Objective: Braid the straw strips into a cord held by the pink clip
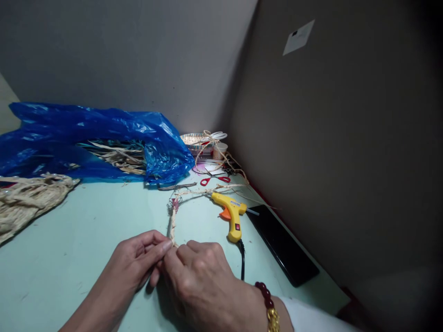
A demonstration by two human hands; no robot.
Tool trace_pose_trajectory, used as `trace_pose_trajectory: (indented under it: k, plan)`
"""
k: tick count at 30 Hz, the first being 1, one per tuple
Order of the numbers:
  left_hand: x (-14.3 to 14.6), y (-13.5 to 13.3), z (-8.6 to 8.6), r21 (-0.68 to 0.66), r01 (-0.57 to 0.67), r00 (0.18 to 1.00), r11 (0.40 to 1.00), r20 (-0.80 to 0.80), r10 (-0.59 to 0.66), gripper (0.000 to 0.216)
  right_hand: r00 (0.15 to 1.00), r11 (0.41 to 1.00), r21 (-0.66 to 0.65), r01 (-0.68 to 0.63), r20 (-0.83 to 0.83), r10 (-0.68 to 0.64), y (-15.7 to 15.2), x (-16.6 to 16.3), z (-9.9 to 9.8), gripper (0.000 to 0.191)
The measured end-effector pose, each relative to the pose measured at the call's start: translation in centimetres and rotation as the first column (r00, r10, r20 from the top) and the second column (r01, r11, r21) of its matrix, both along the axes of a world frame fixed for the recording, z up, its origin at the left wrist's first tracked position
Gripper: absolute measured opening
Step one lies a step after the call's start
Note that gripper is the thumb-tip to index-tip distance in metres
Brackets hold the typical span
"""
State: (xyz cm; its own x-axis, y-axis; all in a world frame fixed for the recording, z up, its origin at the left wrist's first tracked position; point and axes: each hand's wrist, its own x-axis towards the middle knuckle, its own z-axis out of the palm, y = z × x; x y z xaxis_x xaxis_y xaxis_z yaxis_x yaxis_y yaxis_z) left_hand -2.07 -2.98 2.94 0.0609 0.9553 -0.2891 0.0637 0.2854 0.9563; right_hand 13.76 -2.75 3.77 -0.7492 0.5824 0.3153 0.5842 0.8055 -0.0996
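Note:
Near the front middle of the table, my left hand (138, 260) pinches the near end of a pale braided straw cord (173, 223) between thumb and forefinger. Right beside it, my right hand (199, 272) is closed at the same end, its fingertips mostly hidden behind the knuckles. From my hands the cord runs away to a small wire stand (175, 204) with something pinkish at it, then bends right. A yellow glue gun (231, 212) with an orange trigger lies to the right, its nozzle close to the cord and wire.
A blue plastic bag (86, 133) of dried straw lies at the back left, a woven straw piece (34, 203) before it. Red-handled scissors (215, 180), a basket (194, 139) and a cup (220, 150) sit farther back. A black tablet-like slab (282, 244) lies along the right wall.

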Motion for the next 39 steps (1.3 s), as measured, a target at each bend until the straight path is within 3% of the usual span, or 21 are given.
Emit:
trace_pose_trajectory:
  k: [3,5,7,9,11,14,16,21,27,34,39]
  plan:
    - [-0.2,0.1,0.1,0.004,-0.021,0.999,1.000,0.036,0.020,0.026,0.992,0.995,-0.097,-0.032,-0.124,0.020,0.0,0.2,0.7,0.018]
    - [-0.3,0.1,0.3,0.017,-0.037,0.999,0.999,0.037,0.037,0.024,0.963,0.973,-0.232,0.013,-0.257,-0.074,0.3,0.4,1.2,0.023]
    - [-0.4,0.2,0.6,0.019,-0.060,0.998,0.998,0.018,0.059,0.024,0.910,0.914,-0.400,0.065,-0.352,-0.218,1.1,0.6,1.4,0.023]
    - [-0.4,0.2,0.8,0.020,-0.059,0.998,0.998,0.011,0.059,0.023,0.879,0.811,-0.584,0.008,-0.383,-0.285,2.1,0.8,1.2,0.027]
    - [-0.4,0.3,0.8,0.020,-0.030,0.999,0.999,0.030,0.030,0.021,0.873,0.668,-0.729,-0.150,-0.415,-0.257,3.0,0.9,0.7,0.029]
    - [-0.4,0.2,0.7,0.047,0.035,0.999,0.998,0.040,-0.037,0.017,0.844,0.451,-0.830,-0.330,-0.473,-0.252,3.8,0.9,0.1,0.022]
    - [-0.4,0.2,0.6,0.077,0.060,0.998,0.995,0.002,-0.060,0.015,0.851,0.390,-0.857,-0.336,-0.454,-0.264,3.8,0.9,0.2,0.014]
    - [-0.3,0.2,0.9,0.078,0.039,0.995,0.996,-0.090,-0.032,0.020,0.893,0.416,-0.882,-0.220,-0.354,-0.278,3.5,0.9,0.7,0.016]
    - [-0.3,-0.1,0.9,0.124,0.079,0.969,0.989,-0.241,-0.047,0.021,0.865,0.608,-0.776,-0.167,-0.411,-0.288,3.7,0.7,0.1,0.025]
    - [-0.3,-0.9,1.1,0.187,0.143,0.842,0.972,-0.539,-0.020,0.031,0.847,0.690,-0.718,-0.085,-0.417,-0.330,3.0,0.2,0.1,0.026]
    - [-0.3,-0.6,1.0,0.170,0.051,0.928,0.984,-0.372,0.016,0.030,0.784,0.678,-0.716,-0.163,-0.511,-0.351,3.2,0.1,-0.3,0.027]
